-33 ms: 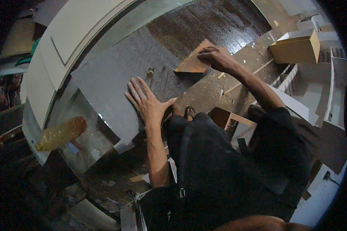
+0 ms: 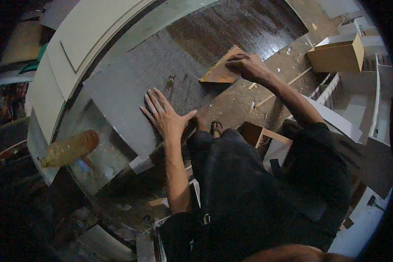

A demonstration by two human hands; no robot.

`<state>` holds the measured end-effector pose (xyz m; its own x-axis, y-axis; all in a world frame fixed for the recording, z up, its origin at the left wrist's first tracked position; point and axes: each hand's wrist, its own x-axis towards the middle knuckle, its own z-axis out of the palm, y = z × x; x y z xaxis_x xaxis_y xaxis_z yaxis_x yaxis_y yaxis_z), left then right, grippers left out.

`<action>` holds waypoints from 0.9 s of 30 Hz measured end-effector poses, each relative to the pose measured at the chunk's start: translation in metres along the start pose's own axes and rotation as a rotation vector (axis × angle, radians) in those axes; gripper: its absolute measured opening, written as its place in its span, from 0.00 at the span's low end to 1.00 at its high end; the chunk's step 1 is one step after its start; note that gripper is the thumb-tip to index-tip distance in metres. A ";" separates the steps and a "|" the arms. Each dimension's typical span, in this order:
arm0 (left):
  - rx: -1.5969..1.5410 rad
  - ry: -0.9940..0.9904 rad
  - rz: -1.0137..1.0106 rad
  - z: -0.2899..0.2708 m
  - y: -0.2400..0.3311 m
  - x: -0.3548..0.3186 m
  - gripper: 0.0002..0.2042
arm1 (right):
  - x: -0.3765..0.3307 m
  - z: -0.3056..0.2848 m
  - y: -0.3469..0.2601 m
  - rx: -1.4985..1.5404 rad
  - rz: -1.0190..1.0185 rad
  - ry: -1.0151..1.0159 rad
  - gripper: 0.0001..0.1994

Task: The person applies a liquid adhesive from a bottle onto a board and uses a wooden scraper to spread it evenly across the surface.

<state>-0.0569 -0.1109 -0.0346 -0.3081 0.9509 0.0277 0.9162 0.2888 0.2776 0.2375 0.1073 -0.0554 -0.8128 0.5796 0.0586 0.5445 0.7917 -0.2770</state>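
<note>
A large flat sheet [image 2: 122, 87] lies in front of me, dull grey on its near left part. Its far part [image 2: 222, 26] is dark brown, streaked and shiny as if wet. My left hand [image 2: 163, 113] rests on the grey surface, palm down with the fingers spread. In my right hand [image 2: 246, 66] is a flat orange-brown scraper-like piece [image 2: 222, 70], roughly triangular, with a ragged yellowish edge. It is pinched from above and meets the sheet near the border of grey and brown. A small light-brown smear [image 2: 170, 81] sits ahead of my left hand.
A plastic bottle with yellowish-brown contents [image 2: 72, 148] lies on its side at the left. White panels [image 2: 74, 52] stand beyond it. On the right are a yellowish box [image 2: 336, 56], white cabinet parts [image 2: 358, 91] and a thin strip [image 2: 266, 99]. An open wooden frame [image 2: 270, 137] is beside my legs.
The view has shifted very slightly. Less of the dark area under the orange-brown piece shows now, so its tilt seems a little different. Both hands stay almost in place.
</note>
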 end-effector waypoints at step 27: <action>-0.006 -0.212 0.054 -0.002 -0.059 -0.012 0.67 | 0.186 0.032 -0.060 -0.249 -0.047 0.335 0.24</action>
<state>-0.1075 -0.1395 -0.0494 -0.1973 0.9673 -0.1595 0.9284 0.2367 0.2866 0.0466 0.1609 -0.0588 -0.7482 0.5397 0.3859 0.5751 0.8176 -0.0283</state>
